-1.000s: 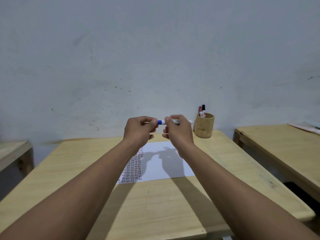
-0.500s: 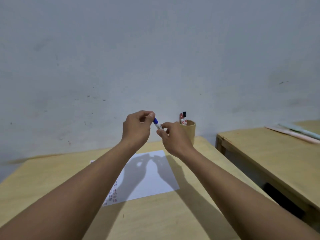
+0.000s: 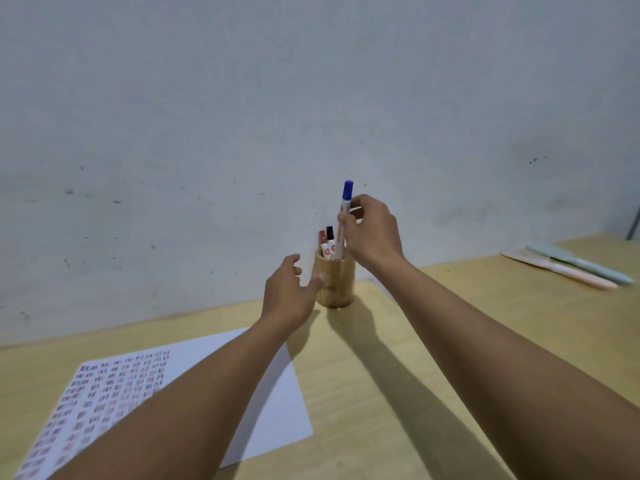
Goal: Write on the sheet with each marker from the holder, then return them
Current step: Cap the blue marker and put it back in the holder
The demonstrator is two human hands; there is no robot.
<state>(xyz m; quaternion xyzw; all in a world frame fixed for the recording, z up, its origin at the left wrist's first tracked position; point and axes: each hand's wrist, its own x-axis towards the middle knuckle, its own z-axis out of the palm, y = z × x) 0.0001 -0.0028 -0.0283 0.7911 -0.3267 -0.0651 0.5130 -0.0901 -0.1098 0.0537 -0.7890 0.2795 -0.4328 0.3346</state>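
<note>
In the holder two markers, a third – blue-capped marker – pinched in right hand fingers, left hand fingers apart.

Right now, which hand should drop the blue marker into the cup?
The right hand. It already pinches the blue marker upright, its lower end at the rim of the wooden holder. The left hand is open and empty, beside the holder's wall, placed to steady it.

Both forearms extend forward; the right hand is raised, fingers pinched in a grip, the left hand lower, fingers loosely spread.
</note>
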